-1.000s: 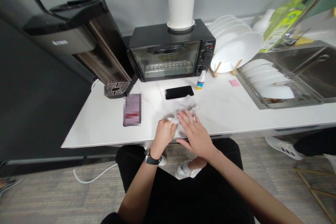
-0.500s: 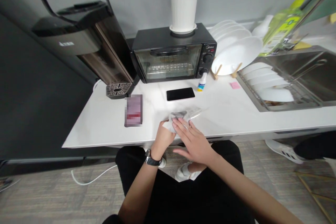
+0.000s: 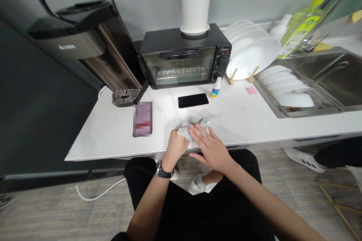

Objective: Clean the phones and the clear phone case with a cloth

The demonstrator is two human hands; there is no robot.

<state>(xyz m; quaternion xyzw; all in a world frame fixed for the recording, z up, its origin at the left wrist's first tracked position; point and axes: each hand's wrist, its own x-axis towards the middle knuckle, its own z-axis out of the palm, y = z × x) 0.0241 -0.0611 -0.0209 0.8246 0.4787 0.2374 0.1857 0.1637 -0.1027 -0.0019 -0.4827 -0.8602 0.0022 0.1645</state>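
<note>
My left hand (image 3: 175,147), with a watch on the wrist, is closed round the left end of a small white wipe or crumpled clear wrapper (image 3: 198,124) near the front edge of the white counter (image 3: 249,120). My right hand (image 3: 210,147) lies over the wrapper with fingers stretched flat, pressing it down. A black phone (image 3: 193,100) lies just beyond, and a blurred pink card or packet (image 3: 142,118) sits to the left.
A black toaster oven (image 3: 183,58) stands at the back with a white utensil holder (image 3: 195,2) on top. A small bottle (image 3: 216,87), a rack of white plates (image 3: 251,54), a sink (image 3: 311,83) and a water dispenser (image 3: 82,41) surround it. Another person's shoe (image 3: 304,158) shows at right.
My right hand slid back toward me across the wrapper, which bunched up a little. My left hand kept its grip in nearly the same place.
</note>
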